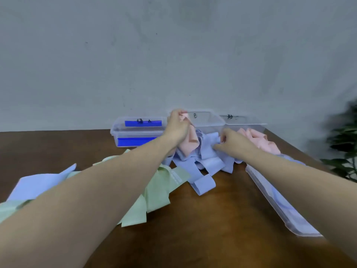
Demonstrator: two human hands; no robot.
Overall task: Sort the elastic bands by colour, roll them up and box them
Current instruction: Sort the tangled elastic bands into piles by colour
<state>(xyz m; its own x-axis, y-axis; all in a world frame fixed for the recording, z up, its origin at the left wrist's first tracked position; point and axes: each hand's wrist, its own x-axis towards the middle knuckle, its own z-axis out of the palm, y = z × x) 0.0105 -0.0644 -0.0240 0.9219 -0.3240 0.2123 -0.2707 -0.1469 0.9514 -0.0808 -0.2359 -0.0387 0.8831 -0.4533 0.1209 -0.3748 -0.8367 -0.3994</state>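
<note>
While the left hand lifts a pink band pinched in its curled fingers above the blue bands near the table's far edge, the right hand pinches into that blue heap. Green bands lie under the left forearm. Three clear boxes line the far edge (the right one holds pink bands). A lid lies along the right edge.

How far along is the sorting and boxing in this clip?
Early. Done: pink bands are gathered by the right box, though whether they lie inside is unclear. In hand: the left hand lifts a pink band out of the blue pile; the right hand presses on that pile. Left: blue and green bands lie loose and unrolled on the table.
</note>
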